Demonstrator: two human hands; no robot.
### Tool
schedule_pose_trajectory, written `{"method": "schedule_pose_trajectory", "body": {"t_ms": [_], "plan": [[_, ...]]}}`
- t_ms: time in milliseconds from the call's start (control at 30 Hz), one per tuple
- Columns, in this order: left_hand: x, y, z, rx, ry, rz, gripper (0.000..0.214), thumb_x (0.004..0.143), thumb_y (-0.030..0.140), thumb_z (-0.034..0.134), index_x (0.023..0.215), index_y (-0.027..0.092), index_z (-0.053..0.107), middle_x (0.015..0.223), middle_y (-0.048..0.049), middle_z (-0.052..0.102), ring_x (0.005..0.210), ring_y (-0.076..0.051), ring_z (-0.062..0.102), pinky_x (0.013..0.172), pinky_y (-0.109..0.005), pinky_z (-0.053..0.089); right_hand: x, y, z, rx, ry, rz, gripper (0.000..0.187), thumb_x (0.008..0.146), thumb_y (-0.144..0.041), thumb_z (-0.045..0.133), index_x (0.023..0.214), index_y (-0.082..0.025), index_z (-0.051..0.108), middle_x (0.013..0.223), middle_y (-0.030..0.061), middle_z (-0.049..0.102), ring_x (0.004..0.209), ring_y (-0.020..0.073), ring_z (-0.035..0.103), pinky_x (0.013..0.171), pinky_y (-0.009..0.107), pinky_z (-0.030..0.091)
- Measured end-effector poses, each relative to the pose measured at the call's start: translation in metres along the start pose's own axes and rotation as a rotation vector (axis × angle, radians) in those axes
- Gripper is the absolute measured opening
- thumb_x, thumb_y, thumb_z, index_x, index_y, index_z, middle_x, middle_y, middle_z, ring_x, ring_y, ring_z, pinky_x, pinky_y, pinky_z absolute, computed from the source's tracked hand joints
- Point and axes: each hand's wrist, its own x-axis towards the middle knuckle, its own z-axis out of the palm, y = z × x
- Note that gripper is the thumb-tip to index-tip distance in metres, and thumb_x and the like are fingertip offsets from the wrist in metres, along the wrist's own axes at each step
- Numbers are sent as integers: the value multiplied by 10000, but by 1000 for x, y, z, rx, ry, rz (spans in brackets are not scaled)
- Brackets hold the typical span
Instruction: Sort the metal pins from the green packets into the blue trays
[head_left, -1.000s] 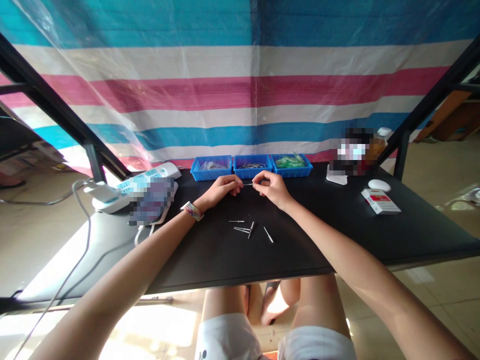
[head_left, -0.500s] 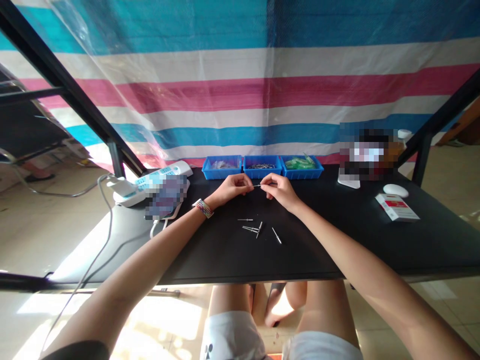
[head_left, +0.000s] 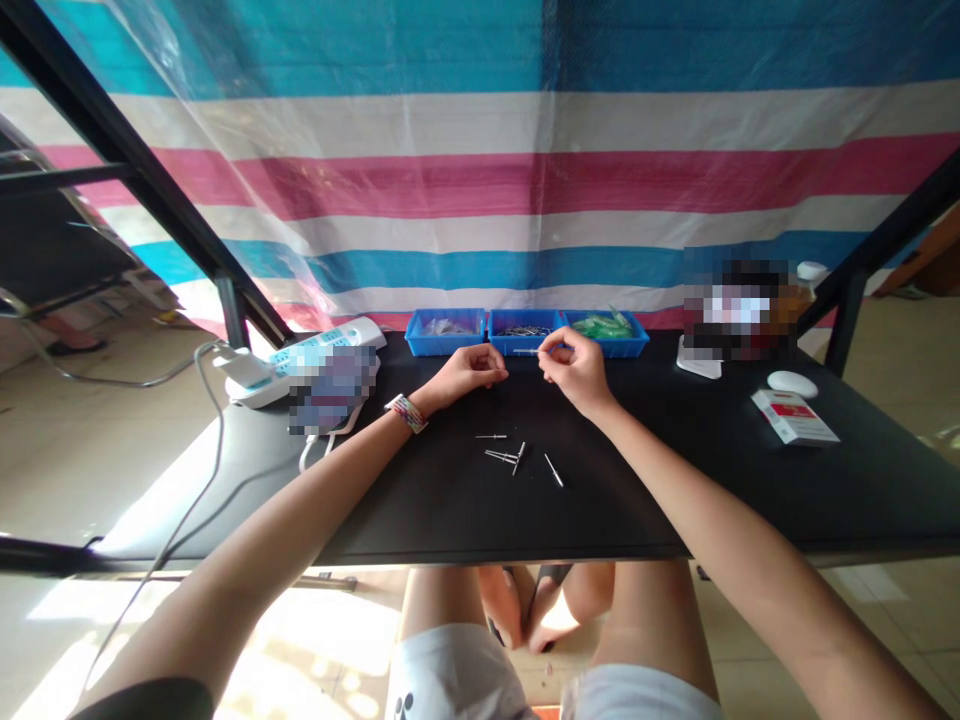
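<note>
My right hand (head_left: 576,368) pinches a blind rivet (head_left: 526,351) between thumb and fingertips. The rivet points left, raised in front of the middle blue bin (head_left: 517,345). Just left of it, my left hand (head_left: 469,373) is closed, thumb against curled fingers; whatever lies between them is too small or hidden to make out. Below the hands, several loose blind rivets (head_left: 504,457) lie on the black table (head_left: 442,510), some crossed over each other. One rivet (head_left: 553,470) lies apart to the right.
A left blue bin (head_left: 442,345) holds clear bags; a right blue bin (head_left: 626,347) holds green pieces. A power strip (head_left: 367,335), cable and blurred device stand left. At right are a white-and-red box (head_left: 795,418), a white rounded object (head_left: 792,384) and a blurred item.
The hands have moved apart. My right hand has lifted slightly up and to the right with the rivet, which was between both hands before. My left hand has stayed almost in place.
</note>
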Motion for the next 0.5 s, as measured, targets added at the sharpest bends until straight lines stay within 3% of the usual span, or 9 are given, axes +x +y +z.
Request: {"method": "schedule_pose_trajectory", "body": {"t_ms": [133, 233, 333, 500], "plan": [[0, -4, -1, -43, -22, -1, 318, 782, 398, 844, 840, 149, 655, 702, 10, 622, 640, -110, 573, 626, -236, 456, 13, -13, -23, -177, 375, -244, 157, 904, -378, 678, 908, -227, 635, 757, 3, 634, 607, 154, 596, 585, 293, 517], [1, -6, -2, -66, -35, 12, 301, 793, 387, 833, 845, 150, 654, 716, 12, 623, 648, -109, 572, 640, -239, 467, 22, -17, -36, -272, 517, -385, 162, 955, -384, 636, 952, -222, 647, 893, 34, 671, 622, 144, 576, 606, 296, 506], [1, -7, -3, -54, -39, 15, 295, 806, 390, 820, 853, 150, 655, 733, 8, 629, 654, -110, 577, 645, -240, 467, 30, -11, -37, -380, 474, -436, 147, 977, -341, 612, 948, -209, 669, 919, 45, 670, 628, 144, 557, 641, 302, 483], [1, -6, -2, -53, -42, 3, 304, 803, 389, 818, 854, 144, 646, 726, 12, 625, 648, -104, 575, 644, -230, 462, 28, 9, -21, -683, 168, -287, 176, 960, -291, 642, 854, -196, 745, 728, 24, 592, 656, 175, 527, 654, 308, 403]]}}
